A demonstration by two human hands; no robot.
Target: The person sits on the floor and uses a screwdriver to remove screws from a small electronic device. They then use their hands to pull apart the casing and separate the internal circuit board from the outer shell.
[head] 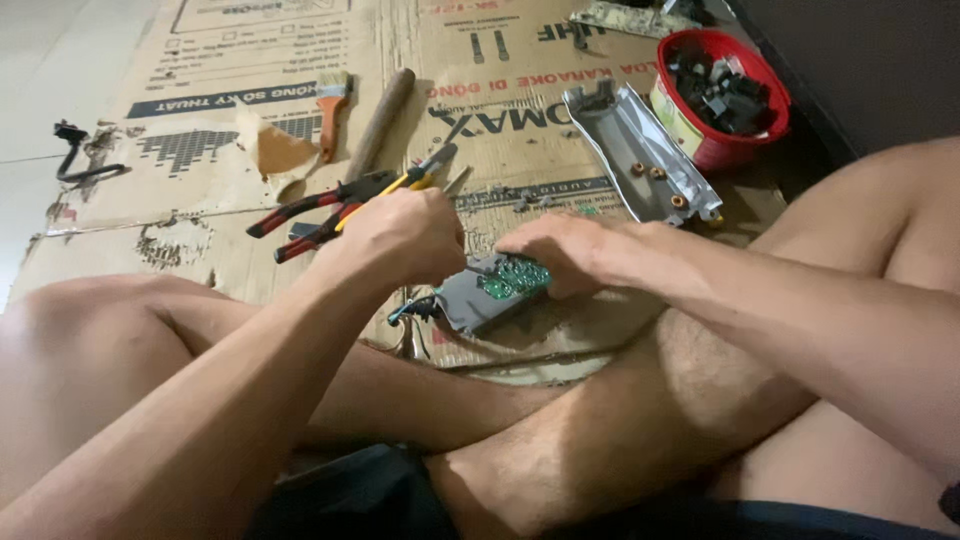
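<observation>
Black hook (75, 155): off the cardboard's left edge, on pale floor, well apart from the work
Cardboard sheet (200, 240): flattened box spread on the floor, torn in patches near its left edge, carrying the tools
Paintbrush (333, 110): orange handle, lying toward the far edge of the cardboard, left of a wooden handle (380, 120)
Pliers (300, 215): two red-and-black pairs, just left of the left hand, resting on the cardboard
Left hand (400, 240): clenched around a thin tool, seemingly a screwdriver with a yellow-and-black handle (420, 178), tip angled down toward the board
Grey casing (480, 295): near edge of the cardboard, just above the crossed legs, green circuit board (515, 278) showing inside, dark wires trailing at its left end
Right hand (560, 255): pressed flat on the casing's right end, grasping and steadying it
Step in hand: likely working a screw or joint on the board while the casing is pinned down
Next move: probably needs steady downward pressure and a firm hold so the tip does not slip
Grey cover (640, 150): loose half of a shell, inside up, toward the right edge
Red tub (720, 95): far right corner, full of dark parts
</observation>
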